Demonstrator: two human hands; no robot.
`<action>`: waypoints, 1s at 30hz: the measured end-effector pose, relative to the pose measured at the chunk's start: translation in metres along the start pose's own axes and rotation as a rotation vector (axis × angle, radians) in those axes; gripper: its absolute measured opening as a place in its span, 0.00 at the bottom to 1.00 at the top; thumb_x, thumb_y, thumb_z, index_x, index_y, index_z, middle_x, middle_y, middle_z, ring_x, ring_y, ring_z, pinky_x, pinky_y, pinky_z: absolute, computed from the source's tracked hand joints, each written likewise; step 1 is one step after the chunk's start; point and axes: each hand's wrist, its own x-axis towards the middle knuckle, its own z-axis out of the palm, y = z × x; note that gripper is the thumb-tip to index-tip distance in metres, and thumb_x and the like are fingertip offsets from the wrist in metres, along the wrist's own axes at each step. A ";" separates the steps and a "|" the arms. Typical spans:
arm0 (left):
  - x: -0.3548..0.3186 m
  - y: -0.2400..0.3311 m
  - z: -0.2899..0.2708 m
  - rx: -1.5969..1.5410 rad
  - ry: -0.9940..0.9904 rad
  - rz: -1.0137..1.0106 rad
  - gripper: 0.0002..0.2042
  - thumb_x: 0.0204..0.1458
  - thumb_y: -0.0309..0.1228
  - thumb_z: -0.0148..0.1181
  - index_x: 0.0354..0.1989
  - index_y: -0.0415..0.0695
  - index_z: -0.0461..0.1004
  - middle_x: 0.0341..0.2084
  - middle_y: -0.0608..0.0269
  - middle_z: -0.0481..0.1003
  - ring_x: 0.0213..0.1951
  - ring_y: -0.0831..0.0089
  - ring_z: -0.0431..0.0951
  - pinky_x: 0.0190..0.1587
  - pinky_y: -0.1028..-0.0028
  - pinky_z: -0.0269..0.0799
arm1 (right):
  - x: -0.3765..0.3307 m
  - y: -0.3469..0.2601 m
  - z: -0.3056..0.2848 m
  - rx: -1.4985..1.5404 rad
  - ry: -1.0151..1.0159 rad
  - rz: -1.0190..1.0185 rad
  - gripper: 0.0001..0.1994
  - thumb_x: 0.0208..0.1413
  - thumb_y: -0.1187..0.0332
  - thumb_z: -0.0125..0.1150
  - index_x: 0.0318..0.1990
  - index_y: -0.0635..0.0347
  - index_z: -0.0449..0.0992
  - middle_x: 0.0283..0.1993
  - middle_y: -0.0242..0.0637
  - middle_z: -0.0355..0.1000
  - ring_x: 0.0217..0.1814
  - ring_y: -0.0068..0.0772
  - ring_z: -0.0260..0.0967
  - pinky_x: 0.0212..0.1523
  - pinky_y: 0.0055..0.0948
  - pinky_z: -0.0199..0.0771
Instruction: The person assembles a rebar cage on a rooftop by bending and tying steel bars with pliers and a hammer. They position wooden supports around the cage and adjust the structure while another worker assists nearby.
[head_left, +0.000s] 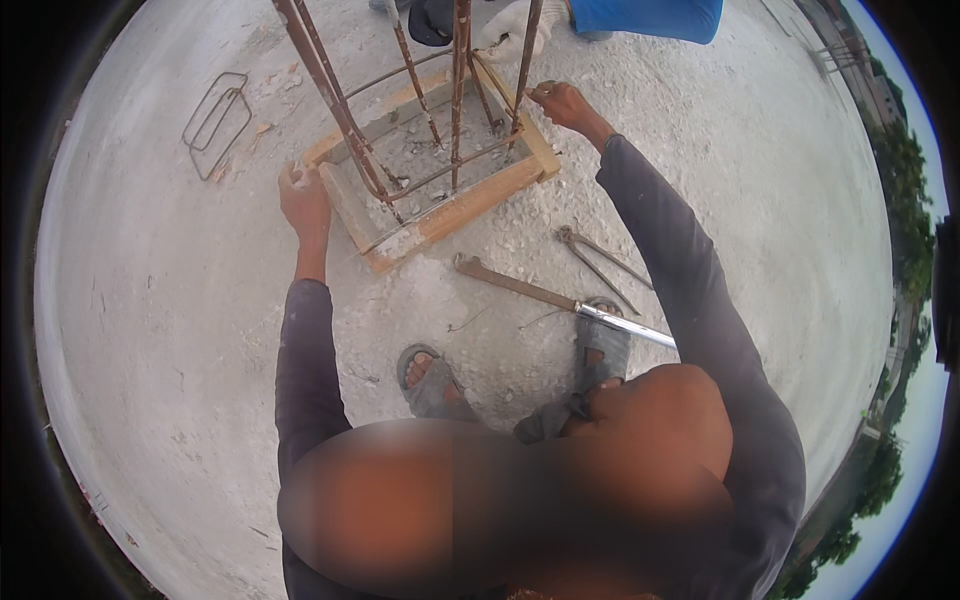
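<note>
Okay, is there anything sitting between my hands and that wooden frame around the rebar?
Nothing visible is in the way. The left hand is already at the wooden frame's left corner, and the right hand is at its far right corner, beside the rusty rebar cage that stands inside the frame.

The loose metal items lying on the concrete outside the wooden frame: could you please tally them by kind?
Bent wire stirrups: 2
Pincers: 1
Long bar tool with shiny handle: 1
Total: 4
</note>
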 end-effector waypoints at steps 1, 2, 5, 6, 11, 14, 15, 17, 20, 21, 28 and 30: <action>-0.031 0.015 -0.004 -0.056 0.107 0.105 0.24 0.59 0.37 0.58 0.59 0.32 0.70 0.49 0.44 0.76 0.51 0.56 0.77 0.55 0.64 0.70 | -0.004 0.002 -0.003 0.132 -0.061 0.065 0.19 0.67 0.61 0.50 0.61 0.53 0.75 0.55 0.50 0.75 0.51 0.43 0.78 0.45 0.42 0.81; -0.067 0.026 -0.010 -0.065 0.099 -0.038 0.20 0.59 0.36 0.58 0.53 0.32 0.72 0.43 0.48 0.77 0.45 0.59 0.78 0.51 0.64 0.71 | 0.000 0.001 -0.002 0.705 -0.089 0.360 0.19 0.66 0.64 0.51 0.60 0.61 0.74 0.51 0.49 0.76 0.43 0.39 0.79 0.38 0.42 0.82; -0.167 0.038 -0.019 -0.327 -0.060 -0.619 0.16 0.61 0.35 0.59 0.48 0.34 0.73 0.35 0.53 0.77 0.34 0.64 0.78 0.36 0.62 0.76 | 0.009 -0.004 0.015 1.044 0.003 0.533 0.20 0.62 0.67 0.55 0.58 0.68 0.73 0.46 0.50 0.76 0.41 0.40 0.79 0.37 0.43 0.80; -0.186 0.037 -0.019 -0.421 -0.112 -0.696 0.20 0.60 0.38 0.60 0.52 0.33 0.71 0.36 0.50 0.77 0.35 0.62 0.80 0.36 0.62 0.77 | 0.012 -0.005 0.027 1.063 0.034 0.522 0.19 0.61 0.67 0.56 0.57 0.69 0.73 0.45 0.51 0.76 0.41 0.42 0.79 0.37 0.43 0.80; -0.202 0.009 -0.007 -0.812 -0.226 -1.168 0.39 0.56 0.52 0.65 0.62 0.28 0.63 0.43 0.43 0.77 0.40 0.56 0.82 0.42 0.61 0.80 | 0.047 0.019 0.099 0.244 0.302 -0.206 0.16 0.61 0.66 0.55 0.52 0.68 0.74 0.44 0.55 0.77 0.47 0.54 0.76 0.41 0.46 0.77; -0.191 -0.004 0.004 -0.860 -0.283 -1.070 0.43 0.53 0.56 0.67 0.62 0.27 0.64 0.45 0.42 0.77 0.41 0.55 0.82 0.44 0.63 0.79 | 0.063 0.033 0.144 0.339 0.351 -0.087 0.15 0.62 0.66 0.53 0.52 0.65 0.74 0.44 0.53 0.77 0.47 0.55 0.75 0.45 0.47 0.76; -0.188 -0.008 0.007 -0.827 -0.259 -1.029 0.42 0.53 0.56 0.67 0.60 0.27 0.66 0.45 0.42 0.77 0.41 0.56 0.82 0.44 0.63 0.79 | 0.064 0.035 0.153 0.407 0.378 -0.044 0.15 0.63 0.66 0.53 0.52 0.64 0.74 0.43 0.52 0.77 0.48 0.53 0.76 0.47 0.46 0.75; -0.186 -0.016 0.013 -0.790 -0.262 -0.949 0.39 0.53 0.55 0.68 0.57 0.28 0.69 0.43 0.44 0.78 0.40 0.57 0.82 0.43 0.65 0.77 | 0.059 0.039 0.160 0.461 0.288 0.066 0.14 0.64 0.65 0.53 0.52 0.63 0.73 0.44 0.48 0.78 0.48 0.50 0.76 0.49 0.45 0.74; -0.183 -0.024 0.019 -0.757 -0.281 -0.889 0.34 0.54 0.53 0.69 0.52 0.29 0.73 0.41 0.48 0.79 0.40 0.61 0.83 0.40 0.70 0.73 | 0.045 0.040 0.150 0.448 0.134 0.110 0.15 0.65 0.63 0.53 0.52 0.62 0.73 0.45 0.43 0.77 0.49 0.45 0.75 0.49 0.43 0.73; -0.182 -0.026 0.020 -0.731 -0.253 -0.921 0.33 0.54 0.52 0.69 0.50 0.30 0.73 0.40 0.49 0.79 0.39 0.62 0.83 0.40 0.71 0.71 | 0.041 0.039 0.145 0.457 0.204 0.029 0.15 0.66 0.61 0.52 0.52 0.62 0.73 0.45 0.42 0.77 0.49 0.44 0.75 0.49 0.42 0.73; -0.184 -0.026 0.021 -0.813 -0.227 -0.855 0.27 0.54 0.50 0.70 0.44 0.33 0.75 0.37 0.52 0.80 0.38 0.67 0.82 0.38 0.75 0.67 | 0.032 0.052 0.146 0.163 0.259 -0.094 0.19 0.50 0.74 0.59 0.51 0.68 0.73 0.47 0.45 0.72 0.53 0.43 0.71 0.58 0.40 0.65; -0.185 -0.026 0.021 -0.783 -0.250 -0.803 0.27 0.54 0.49 0.69 0.44 0.33 0.75 0.37 0.53 0.80 0.38 0.67 0.81 0.38 0.75 0.67 | 0.036 0.059 0.154 -0.346 0.343 -0.310 0.19 0.50 0.73 0.59 0.52 0.67 0.73 0.47 0.44 0.72 0.53 0.43 0.71 0.58 0.40 0.65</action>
